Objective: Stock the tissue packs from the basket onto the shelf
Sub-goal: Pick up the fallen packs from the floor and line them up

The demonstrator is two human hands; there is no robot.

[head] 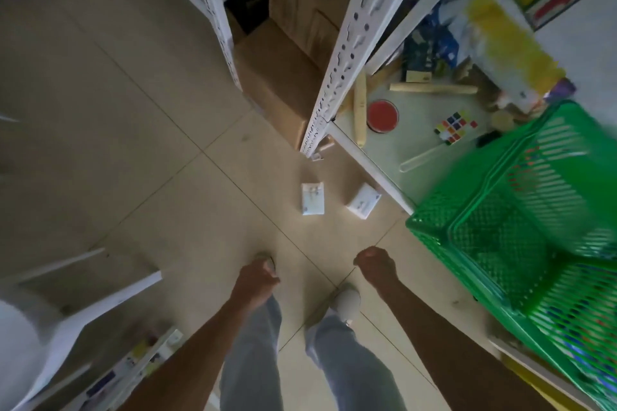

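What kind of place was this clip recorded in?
Probably a small shop or stockroom: white slotted metal shelving holding assorted goods, a green shopping basket, cardboard boxes on the floor.

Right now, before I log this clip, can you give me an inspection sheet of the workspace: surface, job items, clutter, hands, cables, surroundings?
Surface: tiled floor; white shelf board on the right.
Job's things: tissue pack and second tissue pack lie on the floor in front of the shelf, apart from each other; green basket at the shelf, blurred, contents cannot be told.
Clutter: red lid, colour cube and wooden rolling pin on the shelf board.
Grippers: left hand and right hand hang loosely curled, holding nothing.
Cables: nothing seen.
Surroundings: cardboard boxes between the shelf units.
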